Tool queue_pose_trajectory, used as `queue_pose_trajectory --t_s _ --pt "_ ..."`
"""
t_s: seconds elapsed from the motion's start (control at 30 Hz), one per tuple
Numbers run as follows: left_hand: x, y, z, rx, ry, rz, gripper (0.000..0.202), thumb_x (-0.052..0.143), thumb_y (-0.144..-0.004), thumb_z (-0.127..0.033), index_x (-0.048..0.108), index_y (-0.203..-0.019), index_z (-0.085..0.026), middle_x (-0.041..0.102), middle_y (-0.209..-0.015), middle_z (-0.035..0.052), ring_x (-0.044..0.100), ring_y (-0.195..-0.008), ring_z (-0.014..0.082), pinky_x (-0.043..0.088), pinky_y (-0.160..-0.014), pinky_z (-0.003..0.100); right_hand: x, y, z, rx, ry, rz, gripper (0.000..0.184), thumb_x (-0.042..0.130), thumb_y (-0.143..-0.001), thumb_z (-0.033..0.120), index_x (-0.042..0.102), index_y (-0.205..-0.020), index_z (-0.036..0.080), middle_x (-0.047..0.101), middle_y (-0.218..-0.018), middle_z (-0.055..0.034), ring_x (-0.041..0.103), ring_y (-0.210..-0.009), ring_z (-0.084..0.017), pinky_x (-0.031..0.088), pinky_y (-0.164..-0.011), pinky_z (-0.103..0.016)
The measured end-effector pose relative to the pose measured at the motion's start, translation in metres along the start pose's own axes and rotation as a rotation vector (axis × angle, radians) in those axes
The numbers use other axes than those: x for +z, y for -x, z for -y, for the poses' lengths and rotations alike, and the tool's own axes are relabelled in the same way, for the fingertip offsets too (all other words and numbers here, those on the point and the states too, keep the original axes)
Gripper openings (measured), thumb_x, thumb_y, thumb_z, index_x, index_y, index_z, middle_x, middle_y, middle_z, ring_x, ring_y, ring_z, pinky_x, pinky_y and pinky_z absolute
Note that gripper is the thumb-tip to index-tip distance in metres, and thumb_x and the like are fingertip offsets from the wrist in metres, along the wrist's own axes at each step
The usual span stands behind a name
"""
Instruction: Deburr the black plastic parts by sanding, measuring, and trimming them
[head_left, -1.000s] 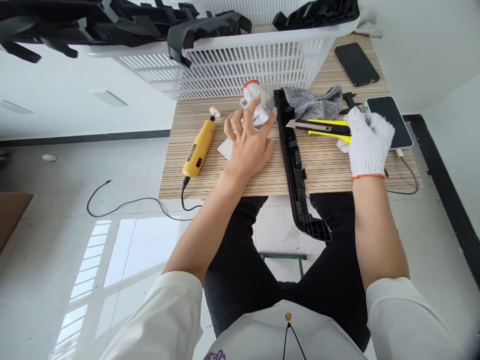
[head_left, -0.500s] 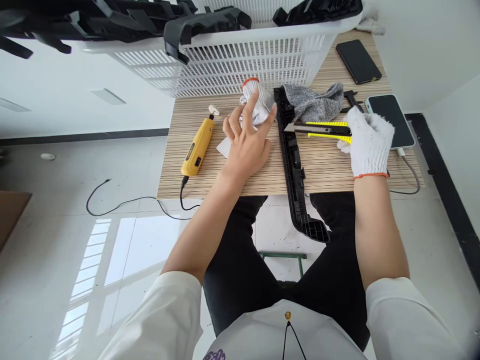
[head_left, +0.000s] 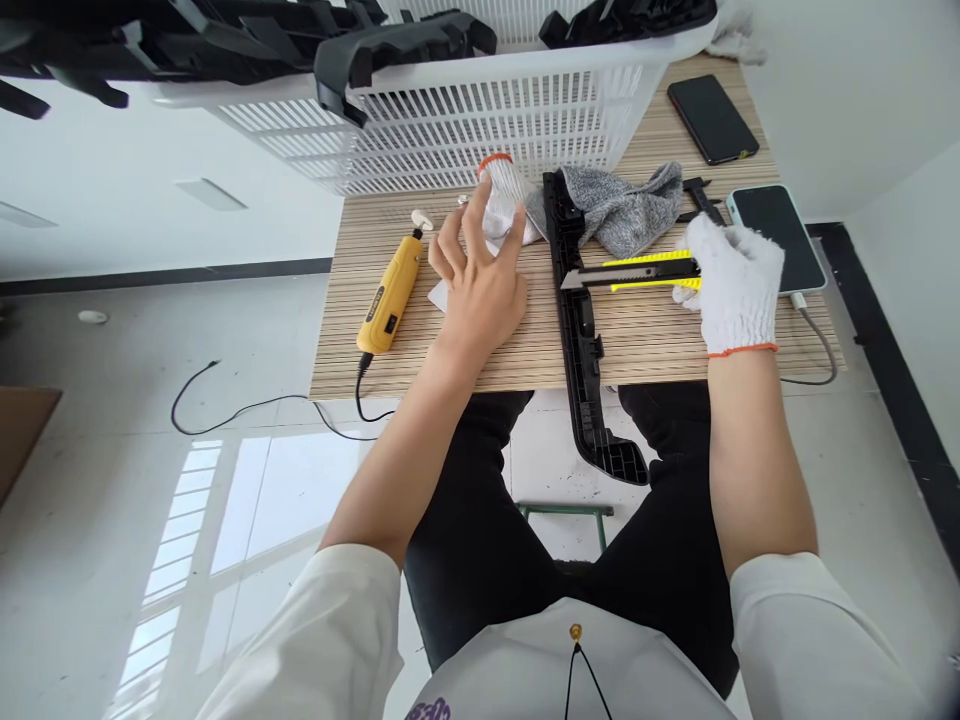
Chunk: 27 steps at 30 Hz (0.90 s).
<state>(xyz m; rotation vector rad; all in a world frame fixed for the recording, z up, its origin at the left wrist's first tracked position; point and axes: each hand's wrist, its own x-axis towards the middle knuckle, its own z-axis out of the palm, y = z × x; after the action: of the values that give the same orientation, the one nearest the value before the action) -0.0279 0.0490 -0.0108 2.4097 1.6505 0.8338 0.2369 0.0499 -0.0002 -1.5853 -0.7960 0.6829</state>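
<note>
My bare left hand [head_left: 484,290] is open with its fingers apart, just left of a long black plastic trim piece [head_left: 576,335]. Beyond its fingertips lies a white knit glove [head_left: 504,195] with an orange cuff. In a white glove, my right hand [head_left: 735,285] grips a yellow and black utility knife [head_left: 652,270]. The knife's blade is out and points left, over the trim piece; whether it touches cannot be told. The trim piece lies lengthwise, its curved near end hanging past the table edge. Behind it is a crumpled grey cloth [head_left: 630,205].
A white slatted basket [head_left: 480,125] holding black plastic parts [head_left: 405,50] stands at the back. A yellow corded rotary tool [head_left: 391,295] lies on the left. At right are a black caliper [head_left: 701,198], a charging phone [head_left: 776,235] and a dark phone [head_left: 712,118].
My left hand has shifted left, away from the trim piece. The knife blade has moved slightly left and nearer to me. The trim piece's near end has swung a little left.
</note>
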Motion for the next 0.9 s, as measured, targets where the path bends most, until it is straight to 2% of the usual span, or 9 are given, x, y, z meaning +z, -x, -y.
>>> queue_pose_trajectory --t_s 0.13,0.23,0.4,0.53,0.6,0.67,0.77,0.83,0.9 --pt "-0.001 -0.001 -0.005 -0.022 0.054 0.054 0.055 0.043 -0.097 -0.044 0.048 -0.151 -0.041 0.027 -0.17 -0.0073 0.004 -0.158 0.039 0.002 -0.122 0.071 -0.001 0.002 -0.002 -0.071 0.05 0.013 0.031 0.069 -0.082 0.045 0.065 -0.072 0.015 0.055 -0.072 -0.0016 0.056 -0.06 -0.011 0.055 -0.044 -0.025" --pt "-0.001 -0.001 -0.007 -0.01 0.047 0.08 0.053 0.038 -0.098 -0.044 0.053 -0.148 -0.039 0.028 -0.169 -0.0099 -0.002 -0.158 0.0385 0.0 -0.121 0.073 -0.003 0.0 -0.007 -0.089 0.05 0.03 0.034 0.071 -0.08 0.048 0.063 -0.072 0.016 0.051 -0.07 0.0007 0.053 -0.058 -0.009 0.054 -0.042 -0.024" --pt "0.001 -0.001 -0.004 0.033 0.019 0.082 0.053 0.039 -0.097 -0.045 0.054 -0.148 -0.039 0.035 -0.166 -0.0088 -0.006 -0.158 0.0372 0.005 -0.12 0.074 -0.002 0.001 -0.006 -0.121 0.043 0.031 0.031 0.071 -0.08 0.045 0.064 -0.071 0.016 0.051 -0.069 0.0005 0.054 -0.06 -0.01 0.053 -0.041 -0.023" --pt "0.001 -0.003 -0.003 0.06 0.007 0.102 0.048 0.037 -0.101 -0.043 0.059 -0.143 -0.039 0.034 -0.166 -0.0091 0.002 -0.156 0.0406 0.006 -0.117 0.076 -0.001 0.0 0.0 -0.151 0.076 -0.133 0.035 0.068 -0.084 0.046 0.066 -0.073 0.013 0.054 -0.069 -0.0001 0.053 -0.057 -0.009 0.057 -0.045 -0.028" --pt "-0.001 -0.002 -0.004 0.091 0.012 0.137 0.044 0.043 -0.1 -0.043 0.063 -0.139 -0.04 0.033 -0.166 -0.0079 0.009 -0.155 0.0423 0.009 -0.118 0.074 -0.002 -0.003 0.002 -0.147 0.009 -0.229 0.034 0.064 -0.088 0.045 0.065 -0.076 0.013 0.057 -0.07 -0.001 0.057 -0.057 -0.01 0.056 -0.045 -0.027" --pt "-0.002 -0.001 -0.006 0.12 0.017 0.17 0.039 0.051 -0.098 -0.042 0.065 -0.134 -0.042 0.033 -0.167 -0.0058 0.014 -0.155 0.0435 0.012 -0.118 0.071 -0.003 -0.006 0.001 -0.133 -0.074 -0.252 0.032 0.061 -0.09 0.043 0.064 -0.077 0.014 0.059 -0.073 -0.0022 0.059 -0.058 -0.011 0.053 -0.043 -0.025" --pt "-0.003 0.001 -0.005 0.101 0.014 0.15 0.041 0.057 -0.095 -0.037 0.064 -0.135 -0.043 0.035 -0.166 -0.0025 0.017 -0.154 0.0439 0.011 -0.12 0.07 -0.003 -0.004 0.001 -0.077 -0.119 -0.149 0.031 0.066 -0.087 0.042 0.061 -0.073 0.015 0.057 -0.072 -0.0016 0.056 -0.058 -0.01 0.054 -0.043 -0.026" --pt "-0.002 0.001 -0.004 0.057 0.012 0.11 0.046 0.054 -0.095 -0.032 0.06 -0.14 -0.041 0.035 -0.166 -0.0006 0.016 -0.155 0.0429 0.008 -0.121 0.072 -0.002 0.0 0.002 -0.064 -0.046 -0.053 0.03 0.07 -0.082 0.041 0.061 -0.069 0.015 0.052 -0.069 0.0001 0.053 -0.058 -0.01 0.056 -0.045 -0.027" --pt "-0.002 0.001 -0.003 0.018 0.014 0.092 0.05 0.052 -0.095 -0.028 0.057 -0.144 -0.039 0.034 -0.166 0.0005 0.016 -0.155 0.0419 0.007 -0.121 0.072 -0.002 0.004 0.004 -0.069 0.048 -0.026 0.029 0.071 -0.081 0.04 0.063 -0.067 0.015 0.048 -0.067 0.0008 0.051 -0.06 -0.01 0.057 -0.046 -0.028"
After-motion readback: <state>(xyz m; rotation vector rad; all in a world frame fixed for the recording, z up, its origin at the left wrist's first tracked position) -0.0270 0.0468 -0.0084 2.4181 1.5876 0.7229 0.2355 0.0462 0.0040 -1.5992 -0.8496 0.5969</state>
